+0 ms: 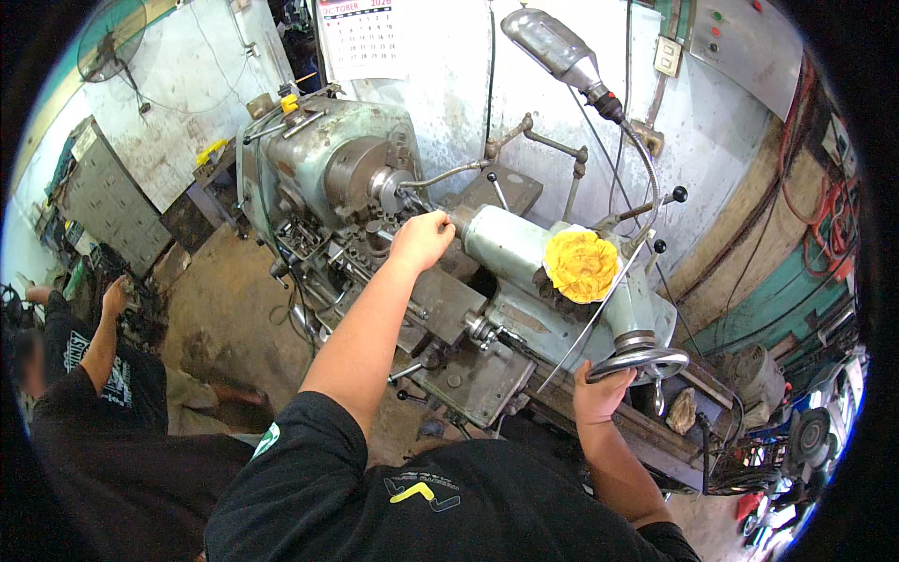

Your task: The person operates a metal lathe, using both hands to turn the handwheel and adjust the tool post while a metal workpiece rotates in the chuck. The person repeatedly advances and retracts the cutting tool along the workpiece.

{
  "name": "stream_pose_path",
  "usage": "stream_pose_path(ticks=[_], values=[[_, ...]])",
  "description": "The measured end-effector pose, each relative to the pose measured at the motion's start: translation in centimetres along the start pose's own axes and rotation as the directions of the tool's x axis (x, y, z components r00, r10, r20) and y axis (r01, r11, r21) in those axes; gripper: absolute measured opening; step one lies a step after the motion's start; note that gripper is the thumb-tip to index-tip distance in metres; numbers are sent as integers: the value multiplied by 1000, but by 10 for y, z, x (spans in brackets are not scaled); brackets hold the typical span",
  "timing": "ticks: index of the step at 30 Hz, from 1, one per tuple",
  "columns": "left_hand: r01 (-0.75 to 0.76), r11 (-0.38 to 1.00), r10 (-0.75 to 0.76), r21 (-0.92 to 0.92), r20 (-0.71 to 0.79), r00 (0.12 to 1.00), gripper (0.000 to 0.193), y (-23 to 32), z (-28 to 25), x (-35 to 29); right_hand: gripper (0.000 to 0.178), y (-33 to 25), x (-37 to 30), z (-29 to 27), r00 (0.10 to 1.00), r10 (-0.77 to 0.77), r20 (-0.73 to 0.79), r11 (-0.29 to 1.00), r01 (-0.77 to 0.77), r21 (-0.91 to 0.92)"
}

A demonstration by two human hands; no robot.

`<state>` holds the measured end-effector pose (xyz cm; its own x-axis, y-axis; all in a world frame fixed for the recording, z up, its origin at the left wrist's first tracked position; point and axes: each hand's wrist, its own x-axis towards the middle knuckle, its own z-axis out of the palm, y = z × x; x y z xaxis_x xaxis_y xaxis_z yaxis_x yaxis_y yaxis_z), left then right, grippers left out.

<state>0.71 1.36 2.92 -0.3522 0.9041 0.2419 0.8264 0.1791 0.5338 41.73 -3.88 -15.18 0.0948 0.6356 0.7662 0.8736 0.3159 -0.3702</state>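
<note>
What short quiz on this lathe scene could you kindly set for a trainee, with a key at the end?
1. Which of the wearer's hands holds the shiny handwheel?
2. True or false: the yellow cloth lies on the floor.
3. The wearer's left hand is nearest to: a) the lamp; b) the tailstock; c) the calendar.

Key: 1. The right hand. 2. False: the yellow cloth sits on the tailstock. 3. b.

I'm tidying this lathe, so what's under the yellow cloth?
The yellow cloth sits over the green tailstock, a dark clump showing at its lower-left edge; whatever lies directly beneath is hidden.
</note>
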Motion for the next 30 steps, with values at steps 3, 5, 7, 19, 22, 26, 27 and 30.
stream_pose_path(ticks=[3, 5, 7, 19, 22, 26, 27, 30], values=[[-5, 1000, 5, -9, 5, 1000, 30, -3, 1, 1, 82, 26, -5, 0, 984, -73, 164, 997, 73, 9], [-24, 1000, 24, -5, -3, 1000, 30, -5, 3, 2, 78, 38, -6, -6, 925, 9, 380, 1000, 1, -28], [-60, 998, 60, 3, 18, 998, 32, -9, 6, 6, 73, 40, -6, -11, 801, 9, 598, 931, 211, -297], [-98, 995, 98, 3, 36, 995, 30, -15, 9, 14, 52, -20, 52, -115, 716, 469, 518, 588, -690, 422], [-94, 996, 94, -4, 52, 994, 30, -17, 9, 14, 44, -10, 96, -117, 387, 585, 713, -460, -566, 684], [-57, 998, 56, 24, 43, 997, 32, -15, 9, 12, 39, 2, 141, -110, 340, 521, 782, -699, -356, 621], [-73, 997, 72, 21, 18, 997, 32, -14, 9, 10, 38, 3, 149, -103, 277, 557, 783, -714, -321, 622], [-102, 995, 102, 25, -1, 995, 33, -12, 9, 7, 29, 4, 158, -93, 266, 544, 796, -718, -344, 605]])
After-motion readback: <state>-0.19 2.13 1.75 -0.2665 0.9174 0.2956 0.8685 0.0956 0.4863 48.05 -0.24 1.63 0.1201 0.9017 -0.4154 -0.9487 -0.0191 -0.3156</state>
